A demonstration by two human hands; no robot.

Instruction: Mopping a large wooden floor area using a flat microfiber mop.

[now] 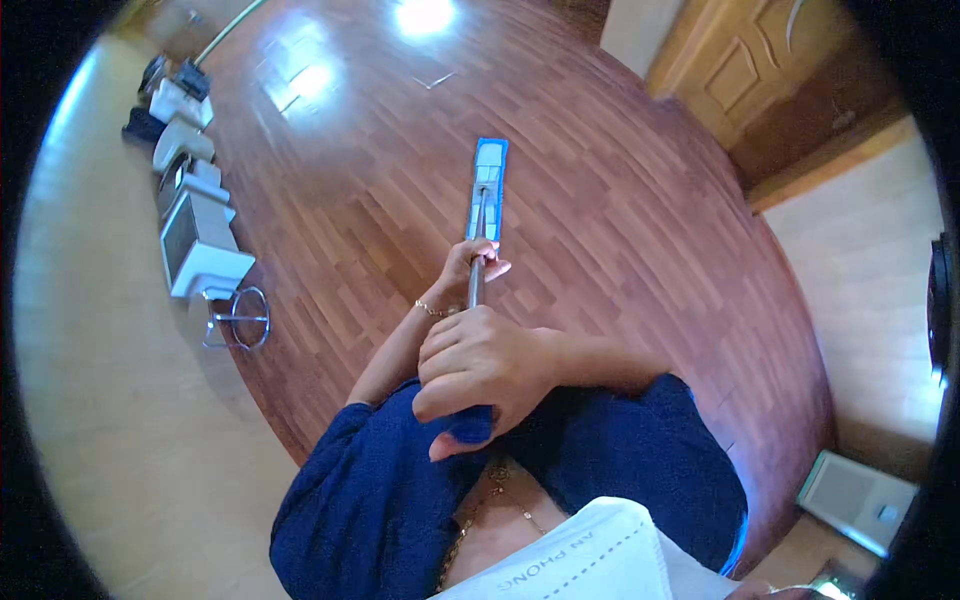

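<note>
Blue edging frames a flat mop head [489, 160] lying on the brown plank floor [620, 230], its metal pole [477, 288] running back through the curled fingers of the left hand [470, 262] to the right hand [480, 360], whose fingers close around its upper end, the blue grip [471, 425] showing below.

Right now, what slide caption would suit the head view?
Left hand grips the mop pole lower, right hand near its top; blue-edged flat mop head on wood-patterned floor.

Blue-edged pale mop head [489, 160], silver pole [477, 288], navy sleeves [650, 470]; reddish-brown plank-patterned floor [620, 220]
</note>
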